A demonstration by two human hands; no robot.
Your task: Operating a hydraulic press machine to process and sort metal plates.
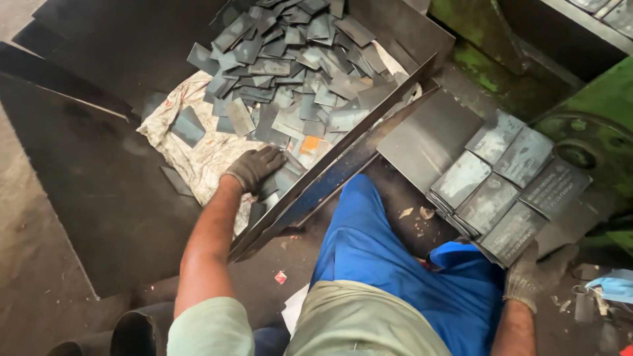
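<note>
Blue-trousered knees (369,257) are parting two gloved hands: left hand (254,168) reaching arm-straight, fingers curling onto grey metal plates (290,86) heaped in the bin (402,33), right hand (527,277) gripping the stacked plates (501,191) beside it.

Lighting is dim to moderate and diffuse, apparently from overhead. The pile of grey metal plates (297,72) takes soft sheen without harsh glare; the stacked plates (504,188) right of it reflect pale patches. Left of the pile, the dark sheet (99,191) falls into deep shadow. Focus is sharp around the pile. Frame edges bend from a wide lens and soften slightly.
</note>
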